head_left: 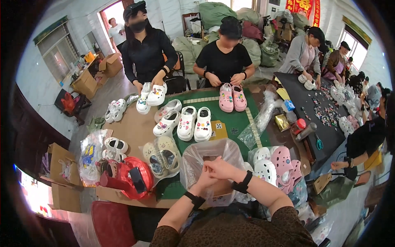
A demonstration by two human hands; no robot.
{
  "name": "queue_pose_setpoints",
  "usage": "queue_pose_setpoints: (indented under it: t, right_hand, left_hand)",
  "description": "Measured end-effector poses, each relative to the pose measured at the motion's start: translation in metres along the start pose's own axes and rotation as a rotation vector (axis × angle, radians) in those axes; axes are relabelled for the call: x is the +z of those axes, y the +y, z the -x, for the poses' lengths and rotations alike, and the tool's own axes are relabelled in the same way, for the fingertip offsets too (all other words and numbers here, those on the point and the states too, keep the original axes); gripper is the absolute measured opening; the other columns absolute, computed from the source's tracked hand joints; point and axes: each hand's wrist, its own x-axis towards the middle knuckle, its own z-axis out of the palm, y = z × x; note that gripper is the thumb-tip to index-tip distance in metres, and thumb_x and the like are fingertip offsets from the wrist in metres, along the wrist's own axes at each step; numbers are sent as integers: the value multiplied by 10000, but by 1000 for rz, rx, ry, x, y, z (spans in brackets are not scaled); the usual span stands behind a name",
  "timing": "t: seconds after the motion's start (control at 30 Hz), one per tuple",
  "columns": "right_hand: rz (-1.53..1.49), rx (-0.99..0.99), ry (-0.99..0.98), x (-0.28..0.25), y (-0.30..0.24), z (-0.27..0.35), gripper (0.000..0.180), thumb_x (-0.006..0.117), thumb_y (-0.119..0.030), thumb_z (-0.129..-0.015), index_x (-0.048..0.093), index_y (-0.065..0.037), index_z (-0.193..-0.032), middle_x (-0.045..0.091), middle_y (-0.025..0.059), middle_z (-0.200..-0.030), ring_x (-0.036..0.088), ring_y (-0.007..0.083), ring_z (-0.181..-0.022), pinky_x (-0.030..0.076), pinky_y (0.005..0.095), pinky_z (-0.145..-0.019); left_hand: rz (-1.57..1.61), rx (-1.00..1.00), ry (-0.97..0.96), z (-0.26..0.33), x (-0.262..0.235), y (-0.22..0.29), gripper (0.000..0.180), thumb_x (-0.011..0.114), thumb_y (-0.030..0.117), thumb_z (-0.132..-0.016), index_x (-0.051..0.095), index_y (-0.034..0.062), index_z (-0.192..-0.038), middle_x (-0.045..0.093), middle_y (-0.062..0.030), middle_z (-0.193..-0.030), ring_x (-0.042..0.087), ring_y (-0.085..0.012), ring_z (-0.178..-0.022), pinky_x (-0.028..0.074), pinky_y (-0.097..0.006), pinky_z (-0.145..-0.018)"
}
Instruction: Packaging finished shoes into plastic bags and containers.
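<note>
My left hand [206,178] and my right hand [221,168] meet above a box lined with a clear plastic bag [191,152]. Their fingers are curled and pressed together, and whatever is between them is too small or hidden to make out. Just beyond the box stands a pair of white clogs with colourful charms [186,123]. To the left of my hands lies a cream pair in clear wrap [168,157]. White clogs [265,171] and pink clogs [282,162] are piled to the right of the box.
Across the table one person holds white clogs [156,94]; another has their hands at pink clogs [226,99]. A phone [137,180] lies on a red plastic roll [144,164] at left. Small charms [325,107] cover a black table at right, beside scissors [319,143] and a flask [306,131].
</note>
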Motion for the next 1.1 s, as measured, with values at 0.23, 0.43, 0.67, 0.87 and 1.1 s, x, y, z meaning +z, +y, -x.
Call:
queue_pose_setpoints:
  t: [0.23,0.43,0.67,0.87,1.1]
  right_hand:
    - [-193,5,125,-21,39,15,314,712,-231,-773,643,-85,-1042,625,107,-887,625,251,-791,502,347,-721]
    - [-301,75,47,3,69,27,232,709,-214,-805,686,-60,-977,607,88,-953,610,220,-858,493,320,-764]
    - [-201,306,470,37,71,42,172,667,-189,-826,642,-19,-832,602,133,-876,590,315,-850,483,395,-748]
    - [322,95,708,39,30,53,138,644,-192,-827,581,-69,-825,570,129,-824,557,323,-811,430,433,-735]
    - [499,-53,382,56,29,77,151,645,-181,-808,643,-115,-943,583,86,-888,561,282,-866,425,417,-778]
  left_hand:
    - [-554,62,102,3,4,12,220,628,246,-860,672,89,-1008,672,-61,-966,552,-313,-990,370,-444,-948]
    - [-653,132,7,9,-5,8,267,559,297,-917,656,75,-1028,665,-107,-962,566,-316,-965,374,-441,-923]
    - [-485,24,59,-7,-5,11,309,489,326,-951,627,65,-1043,669,-114,-863,613,-292,-890,380,-424,-901]
    - [-242,-365,-211,-17,-25,16,370,454,345,-968,665,66,-848,655,-151,-741,653,-292,-757,463,-401,-749]
    - [215,-535,-766,-39,-32,-11,307,520,310,-931,665,40,-919,607,15,-745,511,-134,-695,423,-313,-653]
